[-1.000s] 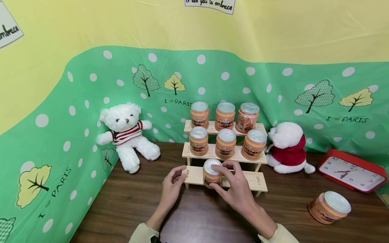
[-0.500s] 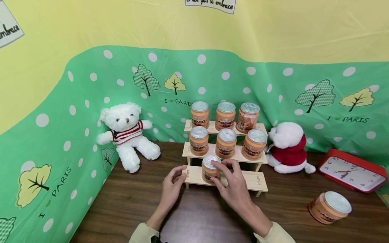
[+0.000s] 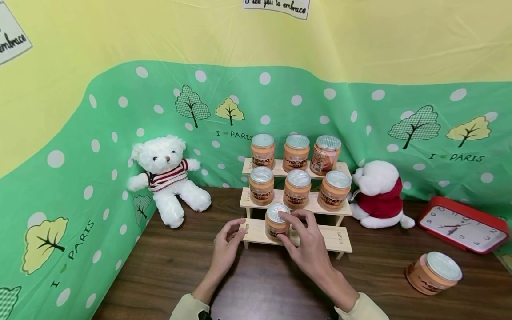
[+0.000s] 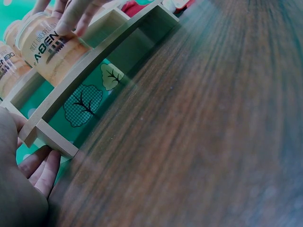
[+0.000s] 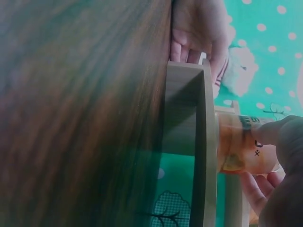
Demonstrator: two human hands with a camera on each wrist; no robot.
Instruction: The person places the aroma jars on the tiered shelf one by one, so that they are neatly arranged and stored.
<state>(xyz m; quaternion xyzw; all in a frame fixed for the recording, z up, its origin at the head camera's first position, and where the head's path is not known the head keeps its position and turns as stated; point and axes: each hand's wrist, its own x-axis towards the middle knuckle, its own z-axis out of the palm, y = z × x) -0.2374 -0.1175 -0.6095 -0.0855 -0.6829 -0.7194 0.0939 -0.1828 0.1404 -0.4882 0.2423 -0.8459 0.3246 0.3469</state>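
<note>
My right hand [image 3: 310,242] grips an orange jar [image 3: 276,227] with a clear ridged lid, thumb on its near side and a finger at the lid. Upright, that jar stands on the lowest step of a wooden tiered rack [image 3: 336,238], left of the middle. In the right wrist view the jar [image 5: 236,146] touches the step's board. My left hand [image 3: 226,244] holds the left end of the same step. Its fingers [image 4: 45,172] lie against the end leg in the left wrist view. Several matching jars [image 3: 297,190] fill the two upper steps.
One more jar [image 3: 434,273] stands on the dark wooden table [image 3: 256,289] at right. Behind it lies a red clock [image 3: 464,224]. A white teddy bear [image 3: 168,178] sits left of the rack, and a red-clothed plush [image 3: 380,195] sits right. A patterned cloth [image 3: 224,71] hangs behind.
Over the first half second my right hand moved the jar slightly back and left onto the lowest step. Since then it has stayed put. My left hand has kept its place.
</note>
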